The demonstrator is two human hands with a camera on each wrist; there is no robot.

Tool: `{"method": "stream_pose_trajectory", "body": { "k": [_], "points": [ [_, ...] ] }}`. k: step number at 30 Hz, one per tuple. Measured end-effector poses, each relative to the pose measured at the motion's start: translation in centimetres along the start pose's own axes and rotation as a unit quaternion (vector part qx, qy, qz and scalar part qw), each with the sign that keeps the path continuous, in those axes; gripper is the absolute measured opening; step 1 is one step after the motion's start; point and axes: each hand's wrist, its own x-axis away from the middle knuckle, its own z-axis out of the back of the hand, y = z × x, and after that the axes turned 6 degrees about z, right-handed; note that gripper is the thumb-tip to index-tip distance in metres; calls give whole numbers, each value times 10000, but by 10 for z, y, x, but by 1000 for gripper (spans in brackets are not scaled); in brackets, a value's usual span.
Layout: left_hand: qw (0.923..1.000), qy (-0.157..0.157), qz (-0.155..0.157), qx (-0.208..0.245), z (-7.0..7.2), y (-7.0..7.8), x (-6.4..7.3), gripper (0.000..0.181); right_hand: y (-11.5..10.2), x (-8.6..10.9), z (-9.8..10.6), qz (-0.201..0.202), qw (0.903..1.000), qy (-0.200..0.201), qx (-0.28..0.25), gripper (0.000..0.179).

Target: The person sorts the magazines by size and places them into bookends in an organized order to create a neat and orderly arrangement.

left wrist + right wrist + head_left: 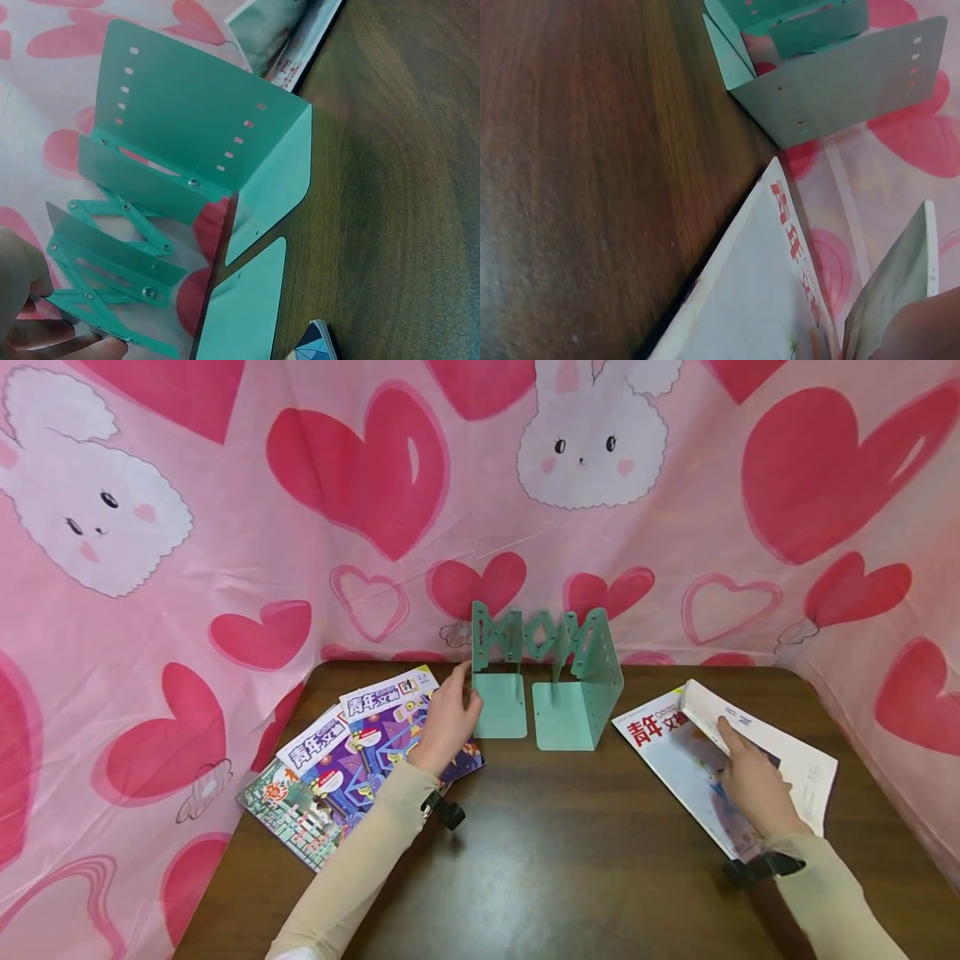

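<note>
Green bookend (557, 700): upright on the dark wood table (540, 877), mid, twd far edge; two end panels (187, 105) w/ base plates (501, 706), scissor links (146, 228) btwn.
Bookend handling: I'd guess thin sheet metal: stiff, fairly light, smooth paint, maybe a bit slick. Links prob. slide or fold if only one end gets pulled.
Bookend hold: I'd take both end panels by their upright edges, low down, fingers clear of the links (pinch risk).
L hand (450, 714): fingers curled round edge of the L end panel, per L wrist cam.
R hand (757, 781): gripping the white booklet (783, 745), which sits tipped over the red-lettered mag (690, 777), R of bookend.
Booklet handling: paper, light, bendy; cover likely slippery, corners crease easily. I'd pinch full thickness, thumb flat, so no loose pp. splay.
Purple mags (375, 752): fanned & overlapping, L of bookend, near L hand; prob. same floppy feel, so I'd lift one by its edge.
</note>
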Motion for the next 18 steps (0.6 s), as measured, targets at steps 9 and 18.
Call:
{"method": "stream_pose_trajectory", "body": {
  "k": [9,18],
  "points": [
    [10000,26,-22,33,2,1,0,48,-7,6,3,559,9942,908,-127,69],
    [9999,-45,109,87,2,-1,0,49,-8,15,11,486,9871,1431,-531,69]
  ]
}}
